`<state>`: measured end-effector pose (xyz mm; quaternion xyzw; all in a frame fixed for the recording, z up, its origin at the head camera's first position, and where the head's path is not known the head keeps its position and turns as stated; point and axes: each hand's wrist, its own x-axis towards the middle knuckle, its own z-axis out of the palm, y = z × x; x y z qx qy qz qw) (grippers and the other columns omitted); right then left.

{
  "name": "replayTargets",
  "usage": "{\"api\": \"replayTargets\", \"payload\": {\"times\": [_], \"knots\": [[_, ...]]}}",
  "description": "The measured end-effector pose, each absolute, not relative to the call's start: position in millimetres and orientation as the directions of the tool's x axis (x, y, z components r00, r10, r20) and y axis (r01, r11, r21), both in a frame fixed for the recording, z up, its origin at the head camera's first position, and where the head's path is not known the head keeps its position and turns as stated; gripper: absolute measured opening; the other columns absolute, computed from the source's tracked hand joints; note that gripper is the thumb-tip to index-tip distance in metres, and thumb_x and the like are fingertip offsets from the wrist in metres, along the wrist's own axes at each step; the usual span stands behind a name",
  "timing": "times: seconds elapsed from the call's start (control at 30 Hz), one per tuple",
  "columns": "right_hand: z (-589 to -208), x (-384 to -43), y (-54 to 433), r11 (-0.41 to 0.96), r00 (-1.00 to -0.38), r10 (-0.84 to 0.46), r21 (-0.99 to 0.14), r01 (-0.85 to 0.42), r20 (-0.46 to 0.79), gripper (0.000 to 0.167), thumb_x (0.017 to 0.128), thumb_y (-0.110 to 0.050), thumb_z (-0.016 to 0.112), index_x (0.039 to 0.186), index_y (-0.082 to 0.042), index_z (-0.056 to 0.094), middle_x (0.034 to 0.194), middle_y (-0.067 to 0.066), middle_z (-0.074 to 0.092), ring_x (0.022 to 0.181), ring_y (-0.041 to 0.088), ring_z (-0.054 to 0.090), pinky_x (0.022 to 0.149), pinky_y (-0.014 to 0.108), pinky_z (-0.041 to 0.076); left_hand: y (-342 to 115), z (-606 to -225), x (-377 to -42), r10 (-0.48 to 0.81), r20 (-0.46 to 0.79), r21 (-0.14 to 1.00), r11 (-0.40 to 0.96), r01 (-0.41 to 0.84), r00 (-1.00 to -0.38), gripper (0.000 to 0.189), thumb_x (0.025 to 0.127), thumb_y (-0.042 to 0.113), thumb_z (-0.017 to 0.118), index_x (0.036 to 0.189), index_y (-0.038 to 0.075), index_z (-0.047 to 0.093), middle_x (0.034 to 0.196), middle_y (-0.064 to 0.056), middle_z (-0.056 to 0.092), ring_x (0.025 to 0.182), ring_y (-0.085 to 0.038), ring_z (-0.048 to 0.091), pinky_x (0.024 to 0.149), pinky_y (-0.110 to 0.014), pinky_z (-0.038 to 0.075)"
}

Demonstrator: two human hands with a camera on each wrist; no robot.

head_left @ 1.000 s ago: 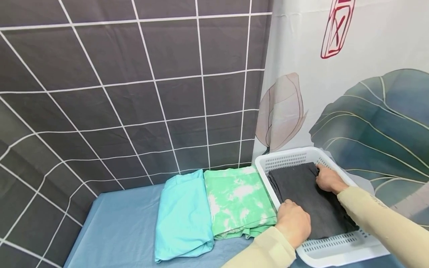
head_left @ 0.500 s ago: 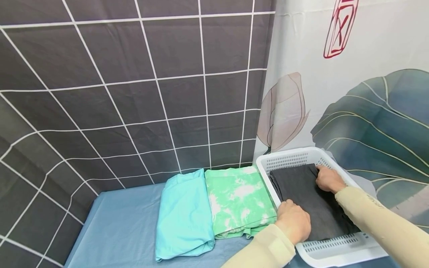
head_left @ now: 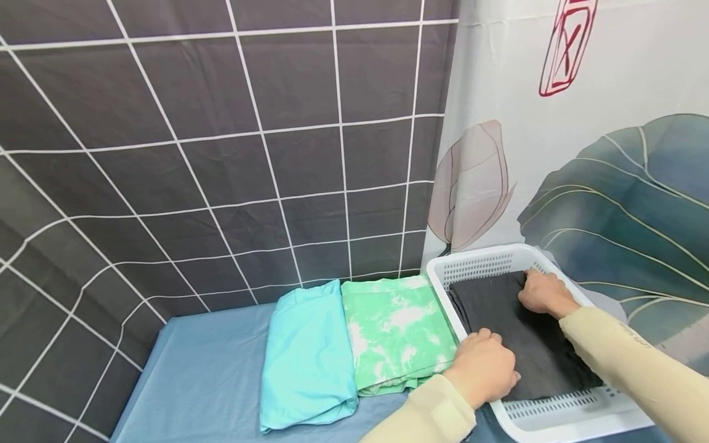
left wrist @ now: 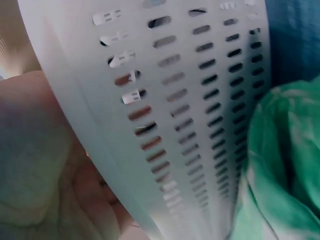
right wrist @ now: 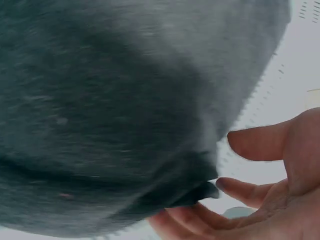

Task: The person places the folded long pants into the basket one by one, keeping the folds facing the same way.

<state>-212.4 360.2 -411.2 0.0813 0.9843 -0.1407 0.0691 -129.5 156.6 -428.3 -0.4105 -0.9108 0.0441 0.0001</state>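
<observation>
A dark grey folded cloth (head_left: 515,332) lies in a white slotted plastic basket (head_left: 476,268) at the right of the head view. My left hand (head_left: 483,369) is at the basket's near left side, its bent fingers at the cloth's edge. In the left wrist view that hand (left wrist: 45,165) is on the inner side of the basket wall (left wrist: 100,125), fingertips hidden, so I cannot tell what they hold. My right hand (head_left: 545,292) is at the cloth's far right corner. In the right wrist view its fingers reach beneath the cloth (right wrist: 125,115), the thumb apart from them.
Left of the basket lies a green and white tie-dyed folded cloth (head_left: 401,332), with a turquoise folded cloth (head_left: 310,357) beside it. Both rest on a blue-covered surface (head_left: 210,375). Behind hang a dark grid-patterned sheet (head_left: 221,154) and a white printed curtain (head_left: 498,80).
The head view has shifted a little, so the scene sits slightly further right. My left hand has edged left relative to the basket. My right hand stays at the cloth's far corner.
</observation>
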Motion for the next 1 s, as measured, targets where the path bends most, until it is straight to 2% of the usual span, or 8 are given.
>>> {"api": "replayTargets", "payload": {"times": [0.2, 0.4, 0.5, 0.6, 0.67, 0.77, 0.83, 1.0], "knots": [[-396.9, -213.0, 347.2, 0.947, -0.989, 0.129, -0.287, 0.146, -0.078, 0.058, 0.084, -0.002, 0.048, 0.134, 0.025, 0.036, 0.120, 0.048, 0.045, 0.109, 0.063, 0.040, 0.087, 0.068, 0.039, 138.0, -423.1, -134.7, 0.796, 0.031, -0.049, 0.606, 0.794, -0.605, 0.033, 0.100, 0.058, 0.051, 0.123, 0.041, 0.069, 0.135, 0.014, 0.055, 0.132, -0.005, 0.042, 0.110, -0.018, 0.030], [-387.3, -210.3, 326.3, 0.945, -0.996, 0.089, -0.314, 0.089, -0.014, 0.054, 0.091, -0.004, 0.054, 0.138, 0.018, 0.039, 0.120, 0.043, 0.050, 0.111, 0.060, 0.045, 0.087, 0.068, 0.041, 115.4, -415.1, -139.4, 0.781, 0.129, 0.078, 0.606, 0.792, -0.611, 0.040, 0.102, 0.058, 0.045, 0.131, 0.040, 0.065, 0.147, 0.011, 0.048, 0.140, -0.008, 0.037, 0.114, -0.024, 0.030], [-381.7, -206.2, 315.5, 0.942, -0.998, 0.035, -0.335, 0.015, 0.054, 0.052, 0.093, -0.004, 0.058, 0.137, 0.017, 0.042, 0.098, 0.035, 0.060, 0.091, 0.049, 0.057, 0.078, 0.061, 0.047, 102.6, -411.3, -142.4, 0.766, 0.191, 0.115, 0.603, 0.789, -0.613, 0.041, 0.103, 0.056, 0.044, 0.133, 0.037, 0.065, 0.150, 0.007, 0.047, 0.141, -0.011, 0.038, 0.115, -0.026, 0.030], [-376.9, -200.7, 303.8, 0.928, -0.994, -0.013, -0.370, -0.052, 0.108, 0.051, 0.093, -0.003, 0.060, 0.137, 0.017, 0.043, 0.074, 0.019, 0.059, 0.065, 0.033, 0.056, 0.062, 0.048, 0.046, 89.0, -408.0, -146.0, 0.751, 0.251, 0.150, 0.593, 0.791, -0.610, 0.042, 0.105, 0.053, 0.044, 0.135, 0.032, 0.065, 0.151, 0.003, 0.047, 0.141, -0.012, 0.039, 0.115, -0.027, 0.031], [-374.7, -196.1, 295.7, 0.920, -0.989, -0.051, -0.378, -0.101, 0.140, 0.051, 0.092, -0.002, 0.060, 0.136, 0.018, 0.044, 0.074, 0.018, 0.060, 0.062, 0.029, 0.056, 0.059, 0.044, 0.045, 79.5, -405.9, -147.9, 0.740, 0.289, 0.176, 0.582, 0.794, -0.607, 0.041, 0.105, 0.051, 0.046, 0.135, 0.029, 0.065, 0.151, 0.000, 0.048, 0.140, -0.013, 0.041, 0.114, -0.028, 0.033], [-371.5, -187.8, 282.4, 0.912, -0.979, -0.101, -0.377, -0.162, 0.176, 0.049, 0.092, -0.001, 0.062, 0.135, 0.016, 0.047, 0.099, 0.030, 0.065, 0.084, 0.043, 0.063, 0.069, 0.053, 0.050, 65.6, -403.2, -151.0, 0.716, 0.351, 0.198, 0.573, 0.795, -0.604, 0.041, 0.105, 0.048, 0.049, 0.133, 0.025, 0.067, 0.149, -0.003, 0.051, 0.139, -0.016, 0.044, 0.113, -0.031, 0.037], [-369.2, -181.9, 273.1, 0.905, -0.971, -0.128, -0.378, -0.198, 0.201, 0.049, 0.091, -0.001, 0.063, 0.135, 0.014, 0.049, 0.120, 0.036, 0.060, 0.104, 0.051, 0.059, 0.081, 0.062, 0.048, 55.8, -401.1, -152.8, 0.698, 0.379, 0.210, 0.575, 0.791, -0.607, 0.040, 0.104, 0.046, 0.051, 0.132, 0.023, 0.068, 0.148, -0.004, 0.052, 0.138, -0.017, 0.045, 0.112, -0.033, 0.038], [-361.6, -167.2, 246.8, 0.863, -0.947, -0.188, -0.416, -0.287, 0.261, 0.047, 0.091, 0.001, 0.064, 0.135, 0.010, 0.052, 0.130, 0.032, 0.058, 0.121, 0.052, 0.052, 0.097, 0.065, 0.041, 30.1, -397.7, -157.0, 0.664, 0.384, 0.263, 0.587, 0.766, -0.641, 0.040, 0.104, 0.043, 0.052, 0.132, 0.019, 0.068, 0.148, -0.006, 0.051, 0.139, -0.020, 0.044, 0.113, -0.037, 0.038]]}}
